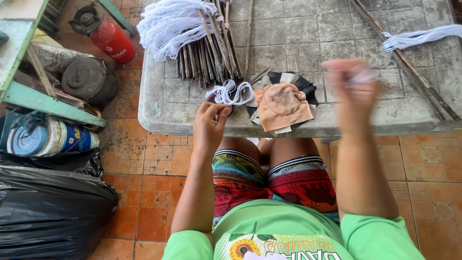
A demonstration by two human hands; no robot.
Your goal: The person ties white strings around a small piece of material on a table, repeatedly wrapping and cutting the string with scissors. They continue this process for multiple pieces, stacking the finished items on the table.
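Seated at the grey stone counter (pixel 308 33), its near edge worn and rounded, my knees tucked under it. Tiled orange floor (pixel 154 168) below. To my left on the floor: a bulky black plastic bag (pixel 48 207), a tipped paint can with blue lid (pixel 45 139), a dark round pot (pixel 89 79), and a red gas cylinder with burner (pixel 111 38) beside a green-painted shelf frame (pixel 48 103).

On the counter, far left: a large heap of white string (pixel 168 24) lying over a bundle of thin dark sticks (pixel 207 58). Far right: two long sticks (pixel 409 67) run diagonally, with a smaller hank of white string (pixel 418 36) draped across them. Near the counter edge in front of me: a small stack of cloth pieces, peach-coloured piece (pixel 283 106) on top, dark and grey pieces beneath.

Just left of the cloth: a small tangle of white cord loops (pixel 231 92), resting on the counter near the edge. My left hand (pixel 209 126) sits at the counter edge, fingers curled loosely with the fingertips at the cord loops; touching or just short, I cannot tell.

My right hand (pixel 353 89) is raised over the counter, well apart from the left, heavily blurred. Something pale shows at the fingertips; I cannot tell what, nor how the fingers are set.
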